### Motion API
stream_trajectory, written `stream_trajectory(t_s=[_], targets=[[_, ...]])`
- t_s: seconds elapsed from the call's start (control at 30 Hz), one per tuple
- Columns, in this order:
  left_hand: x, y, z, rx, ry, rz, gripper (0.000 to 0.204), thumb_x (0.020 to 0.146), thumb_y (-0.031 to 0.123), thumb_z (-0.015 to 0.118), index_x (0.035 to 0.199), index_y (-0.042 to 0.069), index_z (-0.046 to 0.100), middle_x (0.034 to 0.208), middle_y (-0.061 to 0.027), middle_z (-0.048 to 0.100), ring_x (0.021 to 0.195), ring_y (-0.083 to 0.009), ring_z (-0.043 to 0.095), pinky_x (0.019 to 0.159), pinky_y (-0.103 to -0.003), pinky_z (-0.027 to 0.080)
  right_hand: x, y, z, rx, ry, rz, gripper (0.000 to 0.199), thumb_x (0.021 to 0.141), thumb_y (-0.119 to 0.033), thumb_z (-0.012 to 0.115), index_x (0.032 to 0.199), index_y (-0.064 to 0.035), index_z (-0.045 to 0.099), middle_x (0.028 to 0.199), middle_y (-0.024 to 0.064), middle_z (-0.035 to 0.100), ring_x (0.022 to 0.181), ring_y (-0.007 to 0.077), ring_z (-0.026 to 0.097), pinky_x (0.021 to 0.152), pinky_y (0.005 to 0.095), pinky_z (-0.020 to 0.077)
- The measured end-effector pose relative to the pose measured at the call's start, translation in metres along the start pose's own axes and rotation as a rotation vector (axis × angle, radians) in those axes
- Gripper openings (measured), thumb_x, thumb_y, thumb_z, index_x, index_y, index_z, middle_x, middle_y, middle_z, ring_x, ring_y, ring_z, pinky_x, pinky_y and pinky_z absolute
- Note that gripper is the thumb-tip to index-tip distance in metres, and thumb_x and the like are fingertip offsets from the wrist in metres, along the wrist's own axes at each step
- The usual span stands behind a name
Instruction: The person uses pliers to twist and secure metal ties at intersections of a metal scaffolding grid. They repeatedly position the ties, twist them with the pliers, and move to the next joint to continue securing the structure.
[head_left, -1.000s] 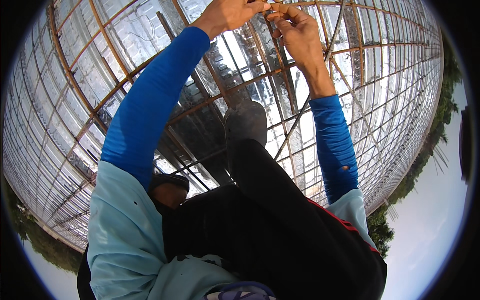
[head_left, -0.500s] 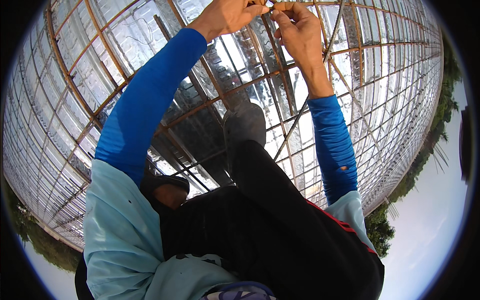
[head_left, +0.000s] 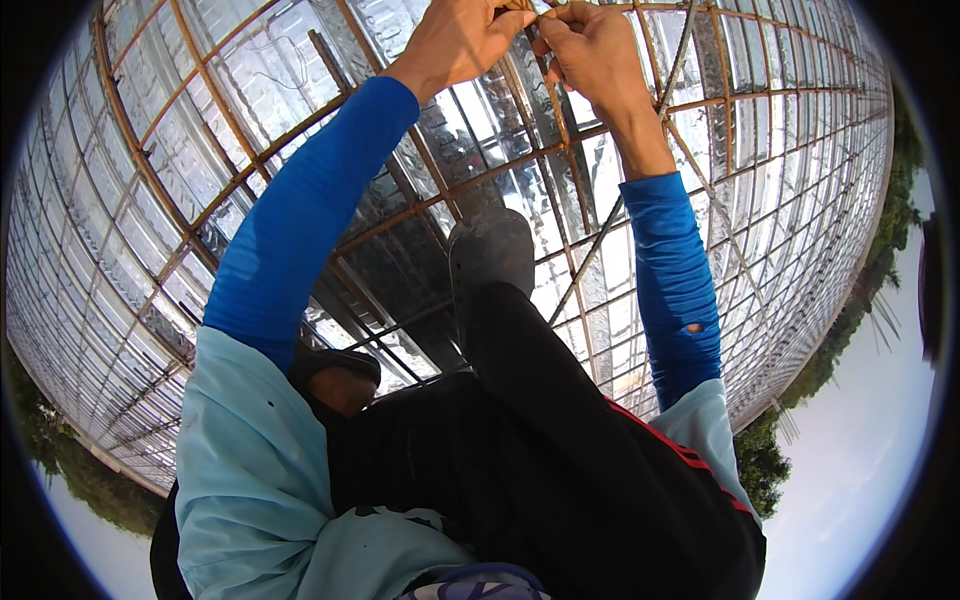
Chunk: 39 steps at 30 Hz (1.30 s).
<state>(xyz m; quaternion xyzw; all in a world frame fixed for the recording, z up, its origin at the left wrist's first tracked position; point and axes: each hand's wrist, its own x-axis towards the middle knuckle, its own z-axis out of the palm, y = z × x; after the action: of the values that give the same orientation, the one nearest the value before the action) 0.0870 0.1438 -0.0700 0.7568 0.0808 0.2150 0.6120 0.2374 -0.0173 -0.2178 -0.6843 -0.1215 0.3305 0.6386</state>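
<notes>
Crowding the view's edge, left hand (head_left: 458, 42), right hand (head_left: 597, 60) over gapped rebar (head_left: 262, 160)

Clock centred on the head view. Left hand (head_left: 462, 42) at 12 o'clock, right hand (head_left: 598, 60) at 1, nearly meeting over the rebar grid (head_left: 262, 161); anything pinched is too small to tell. Grid is rusty, with shiny ribbed metal sheeting (head_left: 265, 60) beneath. Blue sleeves (head_left: 300, 220) at 10 and 3. Grey shoe (head_left: 495, 250) near centre, toward 12; second foot (head_left: 342, 388) at 8. Black trousers (head_left: 560, 430), red-striped, at 5. Trees (head_left: 765, 468) at 4, pale sky (head_left: 850, 440) beyond.
</notes>
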Motion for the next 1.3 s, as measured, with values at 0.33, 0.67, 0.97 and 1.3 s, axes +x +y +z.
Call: stream_trajectory(t_s=[0.33, 0.67, 0.97, 1.3], targets=[[0.002, 0.007, -0.003, 0.069, 0.057, -0.047, 0.021, 0.095, 0.018, 0.066, 0.106, 0.001, 0.074, 0.092, -0.0158, 0.073, 0.083, -0.0282, 0.069, 0.076, -0.04, 0.056, -0.07, -0.137, 0.039, -0.498, -0.037, -0.19, 0.015, 0.09, -0.013, 0.069, 0.088, 0.0016, 0.072, 0.071, 0.0085, 0.074, 0.064, 0.0142, 0.068, 0.062, 0.032, 0.0536], [0.03, 0.01, -0.004, 0.552, -0.254, 0.003, 0.019, 0.092, 0.02, 0.069, 0.101, 0.004, 0.075, 0.089, -0.0138, 0.073, 0.083, -0.0265, 0.071, 0.076, -0.04, 0.057, -0.105, -0.13, 0.08, -0.753, 0.299, -0.364, 0.021, 0.095, -0.017, 0.07, 0.09, 0.0018, 0.065, 0.074, 0.0167, 0.073, 0.065, 0.0291, 0.073, 0.065, 0.0408, 0.0559], [0.044, 0.046, 0.012, 0.863, -0.254, -0.143, 0.02, 0.078, 0.015, 0.084, 0.092, 0.002, 0.079, 0.094, -0.0181, 0.077, 0.094, -0.0359, 0.076, 0.078, -0.044, 0.06, -0.117, -0.124, 0.071, -0.417, 0.203, -0.175, 0.019, 0.099, -0.01, 0.068, 0.112, 0.0045, 0.068, 0.077, 0.0112, 0.071, 0.065, 0.0198, 0.067, 0.063, 0.0361, 0.0529], [-0.144, 0.118, -0.001, 0.517, 0.288, -0.109, 0.02, 0.089, 0.006, 0.07, 0.107, 0.002, 0.063, 0.099, -0.0125, 0.059, 0.092, -0.0324, 0.064, 0.078, -0.042, 0.055, -0.173, -0.172, 0.108, -0.788, -0.372, -0.797, 0.042, 0.078, 0.007, 0.072, 0.12, -0.001, 0.069, 0.104, 0.0118, 0.066, 0.088, 0.0299, 0.065, 0.071, 0.039, 0.0542]])
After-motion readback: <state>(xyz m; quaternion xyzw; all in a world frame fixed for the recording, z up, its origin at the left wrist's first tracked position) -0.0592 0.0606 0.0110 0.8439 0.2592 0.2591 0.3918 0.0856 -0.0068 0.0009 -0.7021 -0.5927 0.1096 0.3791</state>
